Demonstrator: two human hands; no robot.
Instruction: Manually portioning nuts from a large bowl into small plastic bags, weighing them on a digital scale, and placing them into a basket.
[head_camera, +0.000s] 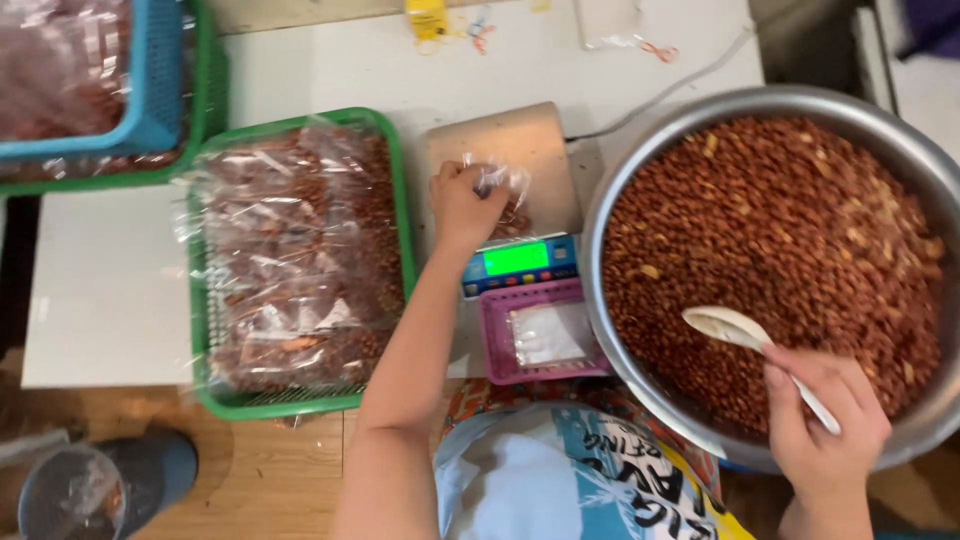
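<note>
Up on the scale (505, 165), the left hand (462, 205) pinches a small clear bag (500, 190) with a few peanuts in it. Meanwhile the right hand (822, 415) grips a white spoon (745, 335) over the peanuts in a big metal bowl (650, 130). Below the scale sits a pink basket (495, 345) of what may be empty bags. Left of it, a green basket (405, 230) holds filled bags on a white table (110, 290). Beyond lies wooden floor; a blue basket (150, 80) is cut off at the corner.

One camera sits on the person's head — it looks straight down, from close up, at the tabletop (110, 290) and both arms.
</note>
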